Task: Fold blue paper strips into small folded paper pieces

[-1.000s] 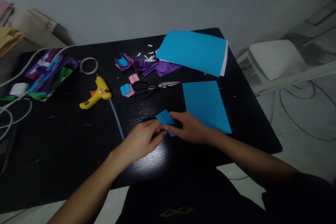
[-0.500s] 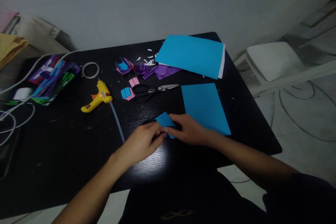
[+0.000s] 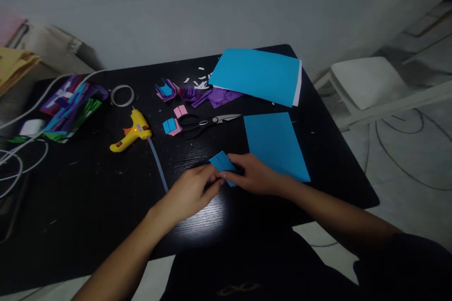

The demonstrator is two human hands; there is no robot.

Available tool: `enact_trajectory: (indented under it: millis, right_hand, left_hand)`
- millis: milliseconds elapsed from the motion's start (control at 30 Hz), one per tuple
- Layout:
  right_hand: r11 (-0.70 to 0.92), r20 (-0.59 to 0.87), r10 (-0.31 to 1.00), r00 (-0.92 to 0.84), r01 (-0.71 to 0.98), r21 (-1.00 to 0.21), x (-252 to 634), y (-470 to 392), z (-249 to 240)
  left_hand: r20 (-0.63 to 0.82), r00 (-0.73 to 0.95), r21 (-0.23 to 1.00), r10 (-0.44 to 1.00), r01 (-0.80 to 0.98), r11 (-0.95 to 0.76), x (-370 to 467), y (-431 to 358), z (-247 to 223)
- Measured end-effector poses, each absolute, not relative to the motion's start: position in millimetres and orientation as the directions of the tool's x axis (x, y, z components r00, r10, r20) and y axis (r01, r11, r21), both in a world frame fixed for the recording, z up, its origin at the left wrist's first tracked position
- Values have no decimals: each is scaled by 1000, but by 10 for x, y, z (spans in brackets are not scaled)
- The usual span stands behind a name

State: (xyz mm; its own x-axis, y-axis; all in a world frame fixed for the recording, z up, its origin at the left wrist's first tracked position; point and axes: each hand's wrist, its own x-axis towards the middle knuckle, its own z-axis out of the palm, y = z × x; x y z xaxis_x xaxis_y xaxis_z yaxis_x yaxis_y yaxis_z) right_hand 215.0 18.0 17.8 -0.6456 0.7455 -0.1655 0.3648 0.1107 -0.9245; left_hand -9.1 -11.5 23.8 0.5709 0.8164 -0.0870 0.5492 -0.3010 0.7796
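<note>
A small piece of folded blue paper (image 3: 222,161) is between my two hands, above the near middle of the black table. My left hand (image 3: 193,189) pinches its left lower edge, the fingertips partly hidden behind it. My right hand (image 3: 254,174) grips the right side, thumb on the near face and fingers around the far edge. Just right of my hands lies a flat blue sheet (image 3: 277,146), partly under my right wrist. Black-handled scissors (image 3: 208,122) rest beyond my hands, their blades pointing right. Beside the handles are small blue and pink folded papers (image 3: 171,126).
A yellow glue gun (image 3: 133,132) with its glue stick lies left, near a tape roll (image 3: 122,96). Blue and white sheets (image 3: 257,75), purple scraps (image 3: 222,97) and white snippets lie at the back. White cables (image 3: 21,160) cross the left side, by bundled coloured paper (image 3: 72,108).
</note>
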Motion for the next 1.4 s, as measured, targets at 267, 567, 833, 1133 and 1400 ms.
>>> enact_trajectory:
  millis: [267,567,833,1133,1400]
  right_hand:
    - [112,-198,762,-617,426,-898,2233,239,159]
    - [97,-215,754,-620,428,-898,2199,219,192]
    - [115,-198,763,-615,431,-895,2182,216,163]
    - [126,-183,770,-611,427,-895,2171,226,157]
    - [125,-172,774,-610,413,-902,2166,221,127]
  left_hand:
    - [-156,570,758,807,593,-272,-175,-47,326]
    - [-169,553,681,816,664,-309,-165,-62,290]
    - [-159,549,698,820,650,-300,-168,-58,247]
    - [-161,551,699,819,649,-300,-176,-57,206]
    - [-168,545,695,822,657,-293,-167,-53,207]
